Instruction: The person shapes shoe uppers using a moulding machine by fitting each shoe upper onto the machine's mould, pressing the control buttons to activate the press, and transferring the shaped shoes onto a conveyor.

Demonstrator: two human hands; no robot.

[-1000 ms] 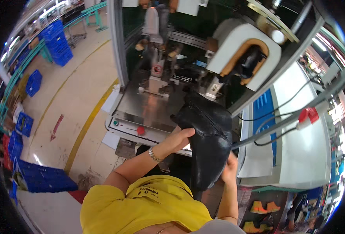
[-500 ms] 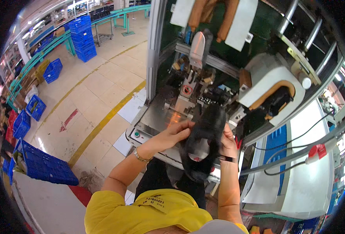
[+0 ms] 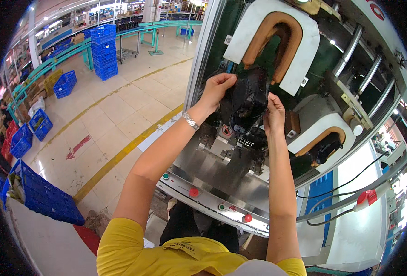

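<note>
Both hands had lifted the black shoe upper [image 3: 247, 99] from low centre to the upper middle of the frame; left hand [image 3: 216, 87] and right hand [image 3: 273, 112] pinched its sides, before the machine's orange-lined white mould [image 3: 277, 41].

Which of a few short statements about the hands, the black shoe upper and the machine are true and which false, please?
1. Both hands, left hand and right hand, grip the black leather shoe upper. True.
2. The shoe upper is held up by the upper white U-shaped mould with its tan lining. True.
3. The left wrist is bare. False: it wears a silver metal bracelet.
4. The stacked plastic crates across the floor are red. False: they are blue.
5. The steel control panel carries red round buttons. True.
</note>
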